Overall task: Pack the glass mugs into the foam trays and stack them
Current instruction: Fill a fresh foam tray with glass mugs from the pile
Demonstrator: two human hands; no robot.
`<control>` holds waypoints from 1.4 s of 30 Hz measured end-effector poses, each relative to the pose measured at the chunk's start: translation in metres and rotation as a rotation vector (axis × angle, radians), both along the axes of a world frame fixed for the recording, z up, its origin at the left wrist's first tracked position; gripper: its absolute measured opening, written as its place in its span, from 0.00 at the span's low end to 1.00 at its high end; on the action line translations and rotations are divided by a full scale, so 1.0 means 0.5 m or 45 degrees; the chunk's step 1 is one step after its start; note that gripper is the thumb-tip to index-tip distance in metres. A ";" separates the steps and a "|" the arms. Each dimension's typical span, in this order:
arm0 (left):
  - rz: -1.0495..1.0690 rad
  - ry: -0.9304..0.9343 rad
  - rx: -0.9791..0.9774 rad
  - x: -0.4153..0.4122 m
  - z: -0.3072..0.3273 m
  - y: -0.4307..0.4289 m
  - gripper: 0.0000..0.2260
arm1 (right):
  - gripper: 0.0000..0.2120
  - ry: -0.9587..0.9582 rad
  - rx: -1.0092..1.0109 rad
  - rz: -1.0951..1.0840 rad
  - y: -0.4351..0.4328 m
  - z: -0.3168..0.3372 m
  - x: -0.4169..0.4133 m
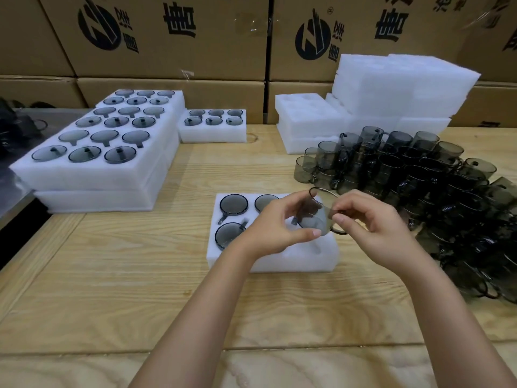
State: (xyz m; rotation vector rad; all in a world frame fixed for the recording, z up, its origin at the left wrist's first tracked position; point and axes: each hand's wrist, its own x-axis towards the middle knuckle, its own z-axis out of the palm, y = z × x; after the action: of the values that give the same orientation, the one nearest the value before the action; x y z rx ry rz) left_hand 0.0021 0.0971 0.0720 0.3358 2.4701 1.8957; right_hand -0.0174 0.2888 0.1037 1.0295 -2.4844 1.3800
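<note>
Both grips close on one smoky glass mug (319, 212): our left hand (275, 229) pinches its lower wall, our right hand (372, 228) its rim and handle side, mug tilted just above the foam tray (302, 260). Under the left grip three mugs (234, 204) already sit in pockets; loose mugs (419, 175) pile right of the right grip on the counter (112, 275).

- Cardboard cartons (173, 46) stacked behind the table carry big black printing, upside down.
- Round black logo (98, 26) on the left carton, the same logo (314, 37) on the right one.
- Large Chinese characters (179, 19) beside each logo; inverted, not legible.
</note>
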 end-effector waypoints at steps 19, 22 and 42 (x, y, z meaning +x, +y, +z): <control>0.086 0.314 -0.562 0.011 -0.034 0.005 0.33 | 0.26 -0.147 0.211 -0.249 -0.050 -0.047 -0.005; 0.114 0.318 -0.611 0.010 -0.037 0.005 0.29 | 0.27 -0.111 0.300 -0.240 -0.045 -0.050 -0.013; 0.185 0.294 -0.526 -0.006 0.015 0.050 0.34 | 0.20 -0.274 0.115 -0.176 -0.043 -0.036 -0.045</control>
State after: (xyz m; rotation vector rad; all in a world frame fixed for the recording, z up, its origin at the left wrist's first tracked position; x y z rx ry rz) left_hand -0.0006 0.1219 0.0793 0.3897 3.0272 1.3960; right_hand -0.0401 0.2674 0.0855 0.7419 -2.7346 1.4168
